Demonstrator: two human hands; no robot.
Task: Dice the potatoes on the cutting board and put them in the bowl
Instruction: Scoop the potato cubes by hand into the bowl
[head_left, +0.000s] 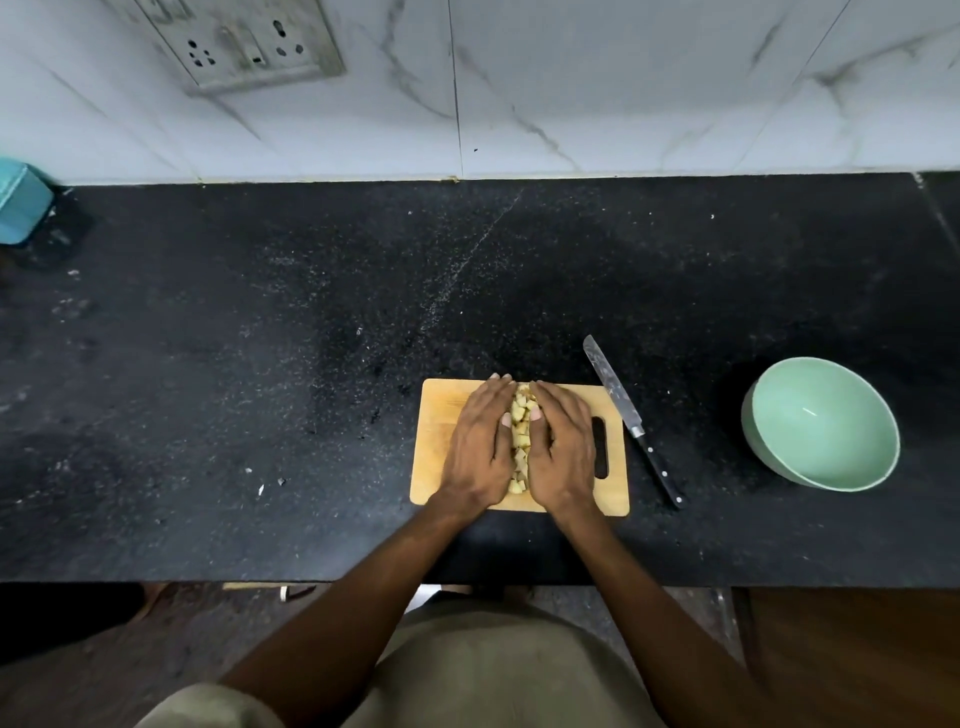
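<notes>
Both hands, left (480, 441) and right (563, 447), lie flat with straight fingers on the board (434, 467), pressing diced potato (521, 431) between them, knife (631, 421) alongside on the bench (260, 364), bowl (821, 423) farther right.

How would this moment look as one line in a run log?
stage: gathering | left hand and right hand: pressing diced potatoes together on cutting board | knife: on counter | bowl: empty
</notes>
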